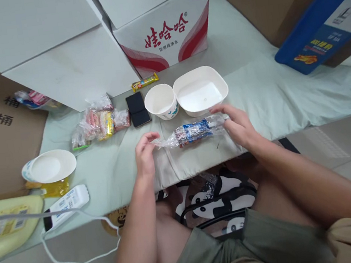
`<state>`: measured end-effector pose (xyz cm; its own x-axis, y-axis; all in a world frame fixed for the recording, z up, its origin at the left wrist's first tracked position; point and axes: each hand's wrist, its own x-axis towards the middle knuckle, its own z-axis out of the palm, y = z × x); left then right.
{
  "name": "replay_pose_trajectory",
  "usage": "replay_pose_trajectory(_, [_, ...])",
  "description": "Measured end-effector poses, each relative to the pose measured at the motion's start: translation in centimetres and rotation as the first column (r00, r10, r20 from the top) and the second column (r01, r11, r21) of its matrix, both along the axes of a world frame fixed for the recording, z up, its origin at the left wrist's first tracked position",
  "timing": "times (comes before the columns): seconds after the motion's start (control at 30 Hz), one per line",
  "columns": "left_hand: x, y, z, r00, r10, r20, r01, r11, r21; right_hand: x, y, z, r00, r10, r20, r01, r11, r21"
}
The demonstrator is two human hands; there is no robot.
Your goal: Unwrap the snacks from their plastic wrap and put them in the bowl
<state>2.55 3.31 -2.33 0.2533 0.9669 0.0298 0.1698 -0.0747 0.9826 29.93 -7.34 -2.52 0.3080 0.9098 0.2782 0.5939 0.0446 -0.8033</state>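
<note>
A clear plastic bag [172, 141] lies stretched across the front of the table, wrapped around a blue-and-brown packet [196, 131] with print too small to read. My left hand [146, 153] pinches the bag's twisted left end between thumb and fingers. At the other end, my right hand [236, 124] has its fingers closed on the loose plastic. Just behind the packet stand a round white paper bowl [160, 101] and a rectangular white tub [201, 90], side by side.
Bagged snacks [103, 121], a black phone [138, 109] and a yellow wrapped snack [145, 81] lie farther back. White cartons [164, 33] wall off the rear. On the left are another white bowl [50, 166], a power strip [67, 206] and a yellow jug [10, 226]; a blue container [319, 22] stands right.
</note>
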Motion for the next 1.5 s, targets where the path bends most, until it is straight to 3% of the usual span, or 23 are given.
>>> replay_pose_trajectory(0.07, [0.3,-0.4,0.1,0.978,-0.122,-0.168,0.14,0.985,0.103,-0.5,-0.3,0.2,0.988,0.121,0.1,-0.116,0.992,-0.057])
replay_pose_trajectory(0.13, [0.7,-0.9,0.3,0.926,-0.199,-0.322,0.25,0.96,0.127,-1.0,-0.7,0.3,0.941,0.211,0.265,-0.19,0.976,-0.103])
replay_pose_trajectory(0.23, [1.2,-1.7,0.6,0.895,-0.228,-0.383,0.305,0.94,0.154,-1.7,-1.2,0.5,0.868,0.22,0.445,-0.206,0.975,-0.081])
replay_pose_trajectory(0.37, [1.7,-2.7,0.9,0.91,-0.184,-0.371,0.276,0.937,0.213,-2.6,-1.6,0.7,0.814,0.198,0.546,-0.189,0.979,-0.073])
replay_pose_trajectory(0.53, [1.1,-3.2,1.5,0.944,-0.008,-0.329,0.097,0.962,0.255,-3.6,-2.1,1.3,0.801,0.307,0.514,-0.298,0.949,-0.102])
replay_pose_trajectory(0.63, [-0.4,-3.0,2.0,0.98,-0.024,-0.199,0.076,0.963,0.258,-3.9,-2.6,1.7,0.776,0.49,0.397,-0.464,0.87,-0.165])
replay_pose_trajectory(0.73, [-1.9,-2.8,2.2,0.995,-0.099,-0.018,0.1,0.99,0.099,-4.1,-2.9,1.8,0.701,0.663,0.263,-0.58,0.744,-0.33])
replay_pose_trajectory(0.8, [-2.5,-2.7,2.0,0.998,-0.068,0.007,0.068,0.998,-0.013,-4.3,-2.9,1.8,0.681,0.689,0.248,-0.571,0.712,-0.409])
replay_pose_trajectory(0.93, [-2.5,-2.8,1.4,0.957,-0.058,-0.283,0.054,0.998,-0.021,-4.7,-2.5,1.9,0.731,0.586,0.35,-0.39,0.779,-0.491])
replay_pose_trajectory(1.07, [-2.2,-3.0,1.3,0.818,-0.249,-0.519,0.289,0.957,-0.004,-4.9,-2.2,1.7,0.809,0.457,0.37,-0.245,0.834,-0.495])
replay_pose_trajectory(1.17, [-1.9,-2.8,1.4,0.758,-0.388,-0.524,0.428,0.903,-0.05,-4.8,-2.0,1.5,0.849,0.367,0.38,-0.173,0.873,-0.457])
replay_pose_trajectory(1.23, [-1.6,-2.6,1.4,0.824,-0.333,-0.457,0.354,0.934,-0.043,-4.9,-1.8,1.3,0.836,0.325,0.442,-0.15,0.91,-0.386])
replay_pose_trajectory(1.33, [-0.8,-2.4,1.3,0.871,-0.209,-0.445,0.248,0.968,0.031,-5.4,-1.8,1.1,0.786,0.363,0.5,-0.262,0.929,-0.263])
replay_pose_trajectory(1.43, [-0.2,-2.5,1.5,0.818,-0.31,-0.485,0.364,0.931,0.019,-6.1,-2.0,0.6,0.736,0.449,0.507,-0.439,0.886,-0.148])
replay_pose_trajectory(1.5, [0.0,-2.5,1.4,0.825,-0.337,-0.453,0.377,0.926,-0.003,-6.7,-2.2,0.2,0.699,0.473,0.536,-0.516,0.853,-0.08])
